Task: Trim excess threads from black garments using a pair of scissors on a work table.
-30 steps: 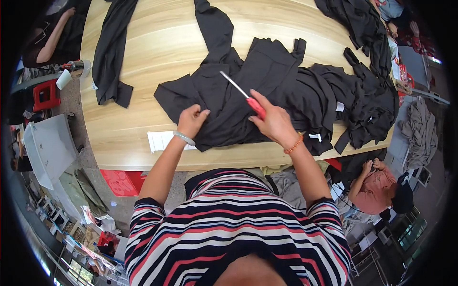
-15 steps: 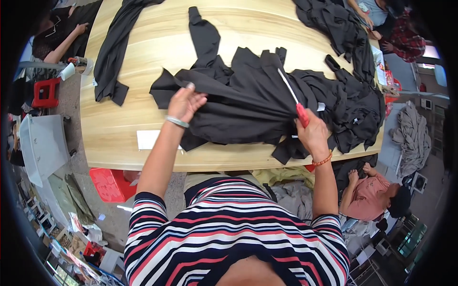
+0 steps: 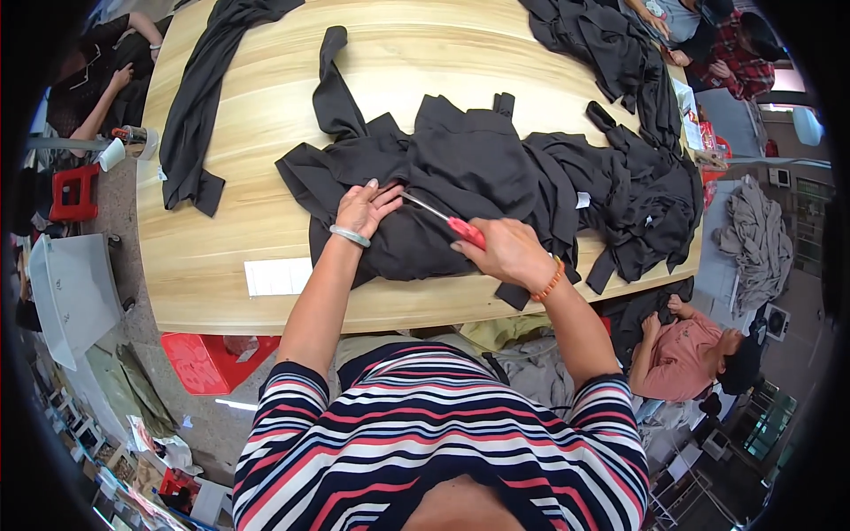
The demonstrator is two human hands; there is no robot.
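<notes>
A black garment point(image 3: 469, 159) lies crumpled on the wooden table in front of me. My left hand point(image 3: 365, 209), with a pale bangle at the wrist, rests on its near left part. The fingers are stretched and slightly apart, fingertips at a fold. My right hand point(image 3: 506, 252), wearing an orange bead bracelet, is closed round the red handle of scissors point(image 3: 462, 232). Their slim metal blade points left, its tip close to my left fingertips. Whether the tip touches the cloth or a thread, I cannot tell.
More black garments lie on the table point(image 3: 212, 292): a long one point(image 3: 202, 115) at left, a heap point(image 3: 646, 195) at right. A white paper point(image 3: 276, 277) is near the front edge. Below stands a red stool point(image 3: 208, 361). Other people work around the table.
My right hand has swung the scissors left and down, bringing the blade from upright to pointing at my left hand. The garment, stretched before, now lies looser. My left hand has shifted slightly right.
</notes>
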